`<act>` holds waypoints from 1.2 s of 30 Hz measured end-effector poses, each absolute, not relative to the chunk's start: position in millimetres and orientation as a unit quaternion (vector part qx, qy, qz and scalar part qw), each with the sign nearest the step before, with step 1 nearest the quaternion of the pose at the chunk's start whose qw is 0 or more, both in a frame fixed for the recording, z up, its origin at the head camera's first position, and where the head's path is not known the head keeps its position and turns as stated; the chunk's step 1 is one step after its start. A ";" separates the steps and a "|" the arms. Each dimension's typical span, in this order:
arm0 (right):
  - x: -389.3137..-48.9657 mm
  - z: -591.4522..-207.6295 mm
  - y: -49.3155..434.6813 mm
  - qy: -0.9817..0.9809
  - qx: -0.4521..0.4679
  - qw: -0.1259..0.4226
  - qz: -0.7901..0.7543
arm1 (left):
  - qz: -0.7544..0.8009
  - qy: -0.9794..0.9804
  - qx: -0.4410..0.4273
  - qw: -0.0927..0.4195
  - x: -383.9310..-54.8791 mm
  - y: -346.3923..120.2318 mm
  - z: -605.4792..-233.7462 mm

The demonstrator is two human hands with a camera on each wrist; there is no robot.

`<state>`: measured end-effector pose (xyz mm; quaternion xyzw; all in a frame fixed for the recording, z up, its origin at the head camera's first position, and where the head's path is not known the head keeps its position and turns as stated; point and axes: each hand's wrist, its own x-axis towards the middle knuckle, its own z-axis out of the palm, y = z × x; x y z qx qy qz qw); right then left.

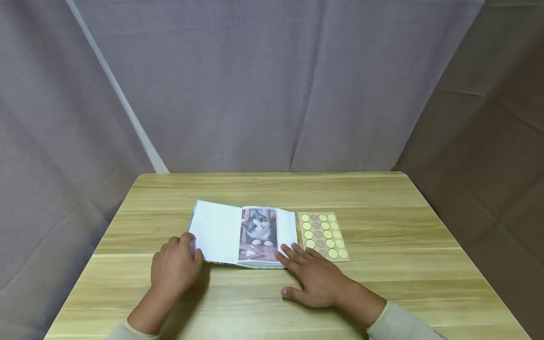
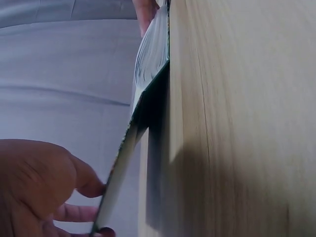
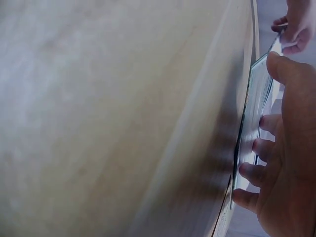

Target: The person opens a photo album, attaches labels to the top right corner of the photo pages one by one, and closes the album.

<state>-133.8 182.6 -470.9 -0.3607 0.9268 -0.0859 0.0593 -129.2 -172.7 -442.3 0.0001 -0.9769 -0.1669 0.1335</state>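
A photo album point(image 1: 216, 233) lies opened out on the table, with a cat photo point(image 1: 259, 233) in the pocket of its right-hand page. My left hand point(image 1: 176, 264) grips the outer edge of the front cover. In the left wrist view that cover point(image 2: 116, 168) slants up off the tabletop, thumb on one face and fingers on the other. With fingers spread and straight, my right hand point(image 1: 316, 278) rests its fingertips on the lower right of the pages. The thick stack of pages point(image 2: 152, 54) shows edge-on in the left wrist view.
Just right of the album lies a sheet of round yellow stickers point(image 1: 325, 236), its lower left corner beside my right fingers. The wooden table point(image 1: 374, 198) reaches back to grey curtains point(image 1: 238, 85), which also hang on both sides.
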 end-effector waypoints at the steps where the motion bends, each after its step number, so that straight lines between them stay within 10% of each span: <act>1: -133.8 -470.9 182.7 0.927 -0.361 0.059 -0.086 | -0.164 -0.979 0.004 0.119 -129.7 -173.1 -442.8; 17: -132.4 -470.9 183.0 0.928 -0.357 0.062 -0.084 | -0.133 -0.991 0.030 0.007 -136.9 -172.0 -454.9; 36: -131.6 -474.3 183.0 0.930 -0.354 0.050 -0.080 | -0.117 -0.993 0.014 0.026 -134.4 -167.7 -456.4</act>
